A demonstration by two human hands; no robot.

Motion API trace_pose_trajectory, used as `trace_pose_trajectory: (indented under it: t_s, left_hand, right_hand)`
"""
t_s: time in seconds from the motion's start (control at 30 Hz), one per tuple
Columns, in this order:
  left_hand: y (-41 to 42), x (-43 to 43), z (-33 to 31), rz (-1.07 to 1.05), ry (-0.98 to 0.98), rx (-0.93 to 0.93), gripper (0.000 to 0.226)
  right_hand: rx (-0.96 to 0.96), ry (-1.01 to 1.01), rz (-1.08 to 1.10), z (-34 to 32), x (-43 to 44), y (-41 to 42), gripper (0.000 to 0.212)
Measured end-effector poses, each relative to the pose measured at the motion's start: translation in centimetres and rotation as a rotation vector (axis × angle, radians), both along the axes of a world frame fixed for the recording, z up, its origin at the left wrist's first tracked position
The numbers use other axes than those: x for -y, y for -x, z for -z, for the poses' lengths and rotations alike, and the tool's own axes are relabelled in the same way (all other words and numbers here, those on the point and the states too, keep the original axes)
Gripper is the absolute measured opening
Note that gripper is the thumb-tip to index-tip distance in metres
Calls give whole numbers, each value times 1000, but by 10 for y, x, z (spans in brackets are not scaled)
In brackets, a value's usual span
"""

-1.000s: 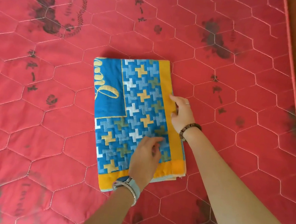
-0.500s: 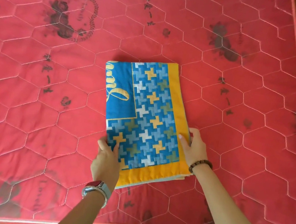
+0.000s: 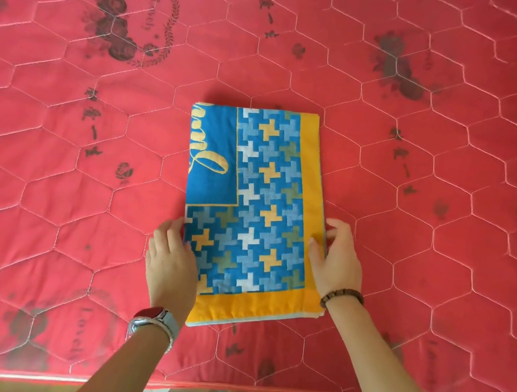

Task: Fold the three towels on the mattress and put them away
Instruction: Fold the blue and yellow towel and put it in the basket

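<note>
— What does the towel (image 3: 250, 194) look like?

— It is folded into a tall rectangle, several layers thick at its lower edge. The face is blue with a pattern of white, yellow and grey pinwheel crosses. A plain blue panel with yellow script fills its upper left part, and an orange border runs down the right side and along the bottom.

— Where is it?

— Flat on the red mattress (image 3: 49, 198), at the centre of the frame, its lower end near the mattress's lower edge.

— And the hands?

— The left hand (image 3: 170, 263) rests against the towel's lower left edge, fingers fairly straight, touching it rather than clasping it. The right hand (image 3: 338, 261) pinches the lower right edge, thumb on the orange border, fingers curled round the side.

— Anything on the wrists?

— A watch (image 3: 154, 323) on the left, a bead bracelet (image 3: 342, 297) on the right.

— The mattress itself?

— Quilted in hexagons, with dark flower prints.
</note>
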State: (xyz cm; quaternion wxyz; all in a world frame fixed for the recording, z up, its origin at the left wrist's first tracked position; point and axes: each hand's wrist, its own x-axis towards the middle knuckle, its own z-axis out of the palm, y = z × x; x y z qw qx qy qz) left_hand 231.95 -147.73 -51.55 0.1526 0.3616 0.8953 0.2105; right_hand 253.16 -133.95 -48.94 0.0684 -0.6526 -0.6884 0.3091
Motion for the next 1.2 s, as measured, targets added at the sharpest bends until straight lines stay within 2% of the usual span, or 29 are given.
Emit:
trace_pose_trajectory:
  t_s: [0.1,0.23,0.5,0.63,0.8,1.0,1.13,1.2]
  left_hand:
    - [11,-31,0,170,-98,-83,50]
    - [25,-92,-1,414,-122,-106,53]
    - [54,-160,22,533,42,-315,55]
    - [62,-157,33,526,103,-353,59]
    - [79,-152,38,365,113,-317,76]
    - [104,-160,43,206,137,-278,75]
    - [102,-161,32,229,114,-345,68]
    - [90,-160,24,288,100,-374,65]
  right_hand:
    - [38,-155,-119,-5,-20,20,47]
    - [70,-172,-407,2,-54,60,53]
    - [171,-200,-688,25,-105,122,56]
    - [236,-214,-683,37,-117,136,58]
    - [314,-235,-611,48,-131,126,64]
    - [353,-244,-527,51,-141,122,68]
    - [349,-287,-489,48,-136,120,68]
    - [323,-330,-560,45,-126,120,65]
